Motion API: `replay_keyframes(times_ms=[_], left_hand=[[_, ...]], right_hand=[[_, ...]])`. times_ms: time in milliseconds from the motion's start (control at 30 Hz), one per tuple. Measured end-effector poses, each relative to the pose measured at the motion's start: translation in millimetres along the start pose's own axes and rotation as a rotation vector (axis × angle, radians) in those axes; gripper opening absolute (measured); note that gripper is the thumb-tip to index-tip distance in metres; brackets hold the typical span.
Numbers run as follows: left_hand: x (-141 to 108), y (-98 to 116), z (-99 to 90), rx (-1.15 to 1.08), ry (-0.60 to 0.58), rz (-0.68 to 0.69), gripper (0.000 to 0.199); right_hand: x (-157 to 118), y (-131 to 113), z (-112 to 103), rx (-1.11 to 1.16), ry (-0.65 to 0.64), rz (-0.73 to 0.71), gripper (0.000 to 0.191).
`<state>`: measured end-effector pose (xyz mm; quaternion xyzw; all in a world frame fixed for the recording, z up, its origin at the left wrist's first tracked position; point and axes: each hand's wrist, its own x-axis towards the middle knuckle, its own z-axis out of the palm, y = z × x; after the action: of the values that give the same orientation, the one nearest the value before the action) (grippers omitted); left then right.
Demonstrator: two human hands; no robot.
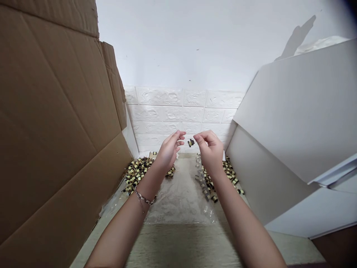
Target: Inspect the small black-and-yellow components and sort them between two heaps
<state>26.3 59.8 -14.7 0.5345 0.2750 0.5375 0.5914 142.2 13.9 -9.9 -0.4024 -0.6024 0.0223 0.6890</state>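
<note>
A small transformer (190, 143), yellow in the middle with black ends, is up in the air between my two hands. My right hand (210, 150) is closed in a pinch at its right side, thumb against forefinger; the exact point of contact is too small to see. My left hand (169, 149) is just to the left of it, fingers apart and bent toward it, with nothing visible in them. Below my left wrist lies a heap of similar transformers (138, 173). Another heap (230, 173) is partly hidden behind my right hand and forearm.
Clear plastic sheeting (181, 197) covers the middle of the table (184, 242). A tall brown cardboard panel (55, 123) stands at the left, white board panels (295, 111) at the right. A white brick-patterned wall (167, 113) closes off the back.
</note>
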Motion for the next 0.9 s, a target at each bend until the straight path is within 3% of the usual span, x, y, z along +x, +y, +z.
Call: replay_keyframes(times_ms=[133, 233, 433, 667, 900], left_hand=[[-4.1, 4.4, 0.3, 0.202, -0.093, 0.26, 0.032], [-8.9, 6.8, 2.5, 0.324, -0.153, 0.36, 0.036], [-13.9, 4.4, 10.9, 0.395, -0.105, 0.482, 0.036], [-11.0, -2.5, 10.3, 0.528, 0.028, 0.612, 0.03], [-9.3, -3.7, 4.3, 0.944, 0.101, 0.923, 0.016]], right_hand=[[3.3, 3.8, -0.9, 0.238, -0.026, 0.269, 0.019], [4.8, 6.6, -0.1, 0.366, -0.02, 0.349, 0.02], [5.0, 5.6, 1.3, 0.446, -0.024, 0.369, 0.02], [5.3, 4.3, 0.7, 0.406, -0.028, 0.399, 0.021], [6.8, 7.3, -2.1, 0.191, -0.029, 0.277, 0.02]])
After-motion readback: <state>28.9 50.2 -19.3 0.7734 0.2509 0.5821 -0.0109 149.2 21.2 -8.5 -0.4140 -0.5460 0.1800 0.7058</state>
